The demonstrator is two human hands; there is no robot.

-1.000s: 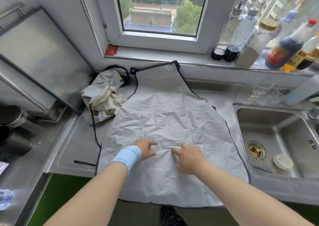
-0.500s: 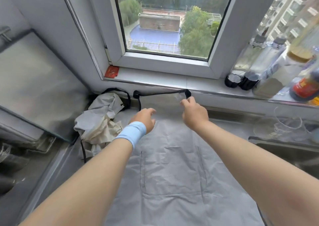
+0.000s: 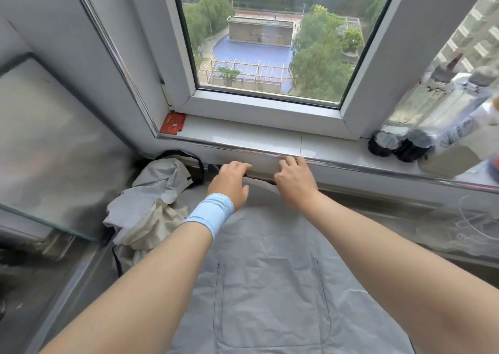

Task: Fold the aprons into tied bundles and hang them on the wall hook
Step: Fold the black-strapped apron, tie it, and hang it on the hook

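A grey apron (image 3: 270,245) with a front pocket lies spread on the steel counter, its top edge against the wall under the window sill. My left hand (image 3: 232,185), with a blue wristband, lies palm down on that top edge, its fingers stretched forward over the black neck strap (image 3: 213,168). My right hand (image 3: 295,185) is just to the right, fingers bent, with the top hem lifted in a small flap at its thumb. A second apron (image 3: 151,202) lies crumpled at the left, its black strap looped behind it.
The window sill (image 3: 243,135) runs right above my hands, with a red card (image 3: 172,122) at its left end and bottles (image 3: 421,126) at its right. A steel panel (image 3: 54,151) leans at the left. A glass (image 3: 478,218) stands at the right.
Both hands moved from the apron's middle up to its top edge under the sill. The neck strap, held up by my right hand half a second ago, now lies low under my hands.
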